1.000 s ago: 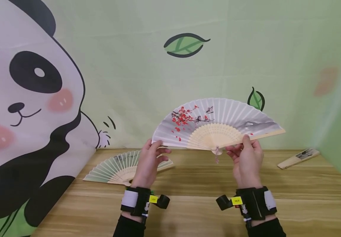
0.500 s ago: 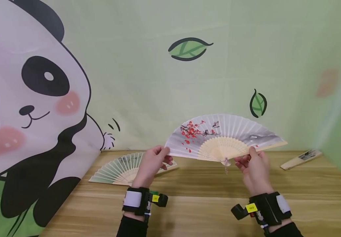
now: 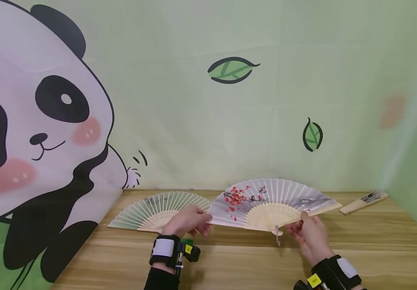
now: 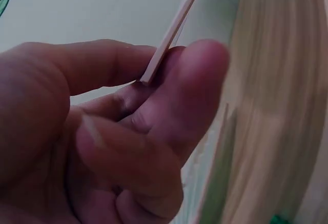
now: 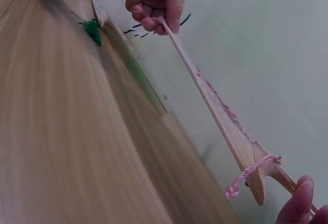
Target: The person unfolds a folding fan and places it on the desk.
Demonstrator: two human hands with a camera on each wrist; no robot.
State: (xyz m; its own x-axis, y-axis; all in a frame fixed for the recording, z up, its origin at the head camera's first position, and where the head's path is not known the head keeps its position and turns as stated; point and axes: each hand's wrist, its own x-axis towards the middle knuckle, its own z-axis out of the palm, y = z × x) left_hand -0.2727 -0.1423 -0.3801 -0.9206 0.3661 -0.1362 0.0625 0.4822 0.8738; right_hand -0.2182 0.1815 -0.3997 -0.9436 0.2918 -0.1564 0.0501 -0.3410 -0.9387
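Observation:
A spread white folding fan [image 3: 284,193] with red blossoms, small birds and pale wooden ribs is held between both hands. My left hand [image 3: 188,220] pinches its left end between thumb and fingers; the left wrist view shows the thin guard stick [image 4: 171,32] in that pinch. Lower on the right guard, my right hand [image 3: 311,237] pinches the wood near the pivot. A pink cord [image 5: 251,175] hangs from the pivot. In the right wrist view the fan appears edge-on, above the tabletop. Behind my left hand, a spread green folding fan [image 3: 150,211] lies on the table, partly covered.
A folded fan [image 3: 364,202] lies at the table's back right. The wooden table [image 3: 237,266] meets a green backdrop [image 3: 179,121] printed with a panda and leaves. Beside the green fan, a green tassel [image 5: 92,32] rests on the wood.
Both hands have lowered the white fan from in front of the backdrop toward the table, shifting it slightly right. Their pinches on its two ends persist. The head view has tilted a little upward.

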